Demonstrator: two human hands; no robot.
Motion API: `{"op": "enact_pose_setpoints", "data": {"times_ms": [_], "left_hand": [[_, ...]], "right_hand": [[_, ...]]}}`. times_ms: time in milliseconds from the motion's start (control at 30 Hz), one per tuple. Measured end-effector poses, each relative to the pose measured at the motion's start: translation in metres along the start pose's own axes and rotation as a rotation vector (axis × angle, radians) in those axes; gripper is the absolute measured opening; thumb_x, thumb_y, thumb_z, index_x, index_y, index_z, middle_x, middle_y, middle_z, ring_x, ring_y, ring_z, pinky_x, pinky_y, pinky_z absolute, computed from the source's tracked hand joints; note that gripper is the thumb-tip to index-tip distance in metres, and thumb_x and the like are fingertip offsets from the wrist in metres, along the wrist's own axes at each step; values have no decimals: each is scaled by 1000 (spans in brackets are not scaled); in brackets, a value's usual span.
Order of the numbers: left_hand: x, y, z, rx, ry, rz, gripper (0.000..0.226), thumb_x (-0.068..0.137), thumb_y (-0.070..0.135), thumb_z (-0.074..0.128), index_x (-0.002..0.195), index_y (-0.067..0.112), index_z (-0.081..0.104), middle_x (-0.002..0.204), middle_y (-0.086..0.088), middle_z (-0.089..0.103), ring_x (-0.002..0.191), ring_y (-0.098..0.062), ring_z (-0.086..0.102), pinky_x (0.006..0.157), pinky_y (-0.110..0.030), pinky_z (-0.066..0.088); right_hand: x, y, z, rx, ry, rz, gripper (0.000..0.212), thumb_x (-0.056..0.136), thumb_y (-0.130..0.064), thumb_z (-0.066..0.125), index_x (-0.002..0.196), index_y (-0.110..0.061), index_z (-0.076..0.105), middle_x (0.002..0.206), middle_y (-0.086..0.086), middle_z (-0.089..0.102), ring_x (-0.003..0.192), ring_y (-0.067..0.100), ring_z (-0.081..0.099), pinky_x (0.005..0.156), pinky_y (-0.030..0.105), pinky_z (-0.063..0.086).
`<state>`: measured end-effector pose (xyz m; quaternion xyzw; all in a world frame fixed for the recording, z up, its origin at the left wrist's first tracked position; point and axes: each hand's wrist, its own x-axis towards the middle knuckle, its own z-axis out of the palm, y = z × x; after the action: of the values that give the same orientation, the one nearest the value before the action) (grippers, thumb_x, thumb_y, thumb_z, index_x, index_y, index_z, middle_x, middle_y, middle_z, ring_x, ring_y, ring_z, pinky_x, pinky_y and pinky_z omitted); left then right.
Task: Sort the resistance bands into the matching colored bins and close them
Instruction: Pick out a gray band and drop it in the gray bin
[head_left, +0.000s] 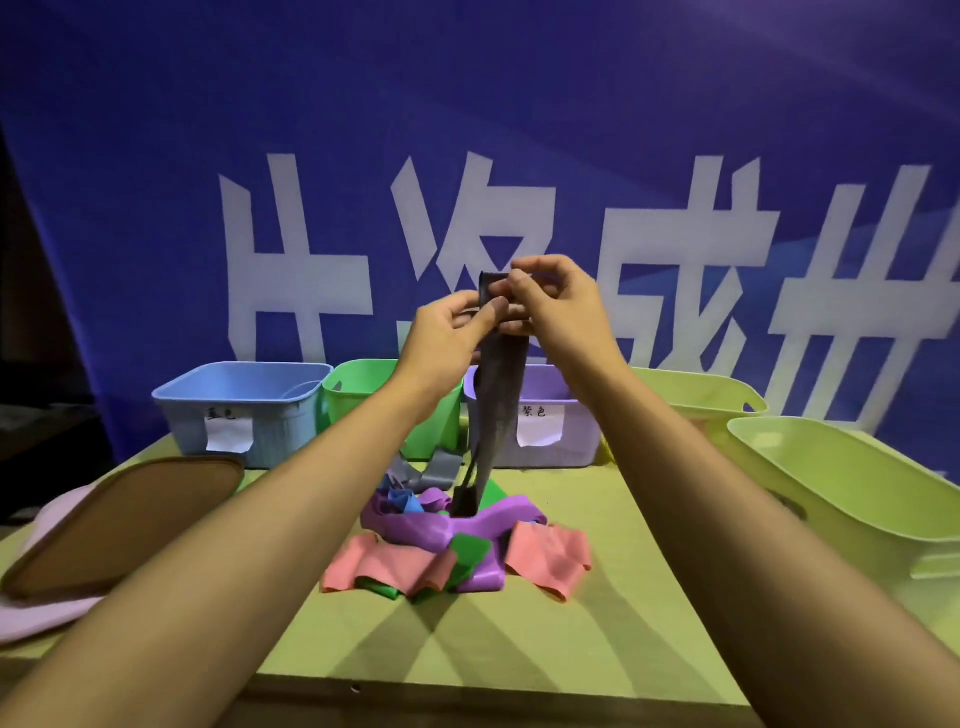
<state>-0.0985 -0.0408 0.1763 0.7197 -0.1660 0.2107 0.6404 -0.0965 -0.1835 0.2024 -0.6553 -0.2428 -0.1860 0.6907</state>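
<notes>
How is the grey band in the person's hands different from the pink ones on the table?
The grey band hangs stretched out, pinched at its top by the left hand and right hand; the pink bands lie crumpled on the table, untouched. Grey looks long and narrow, pink bunched and wide. Both are flat, flexible strips.

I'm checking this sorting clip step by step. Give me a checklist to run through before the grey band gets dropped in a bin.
1. Both hands hold the grey band: left hand and right hand pinch its top. Ok.
2. Band clear of the pile: lower end touches it. Not ok.
3. Matching grey bin in view: only blue bin, green bin, purple bin, yellow-green bins. Not ok.
4. Bins open: ok.
5. Lids within reach: brown lid at left. Ok.
</notes>
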Motion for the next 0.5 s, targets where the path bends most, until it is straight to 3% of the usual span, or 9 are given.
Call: {"op": "enact_pose_setpoints", "data": {"times_ms": [267,400,500], "left_hand": [[-7,8,4,-108,0,-79,21,103,31,58,112,19,73,99,-2,79,95,-16,77,77,-28,62],[-9,7,9,-166,-23,-133,22,104,29,58,109,14,73,97,-5,80,94,-19,77,79,-30,62],[-10,4,12,-158,-19,-143,15,104,25,59,103,21,73,97,-4,80,94,-17,77,82,-32,63]], "right_hand": [[-3,3,-6,-113,-7,35,22,102,-25,62,118,-11,69,90,5,75,70,13,69,65,27,62],[-6,12,-15,-167,37,-6,14,99,-35,65,106,-28,74,97,-8,76,94,10,71,77,25,61],[-15,24,-25,-153,79,-25,24,95,-39,70,117,-31,69,112,-7,70,103,7,67,73,16,56]]}}
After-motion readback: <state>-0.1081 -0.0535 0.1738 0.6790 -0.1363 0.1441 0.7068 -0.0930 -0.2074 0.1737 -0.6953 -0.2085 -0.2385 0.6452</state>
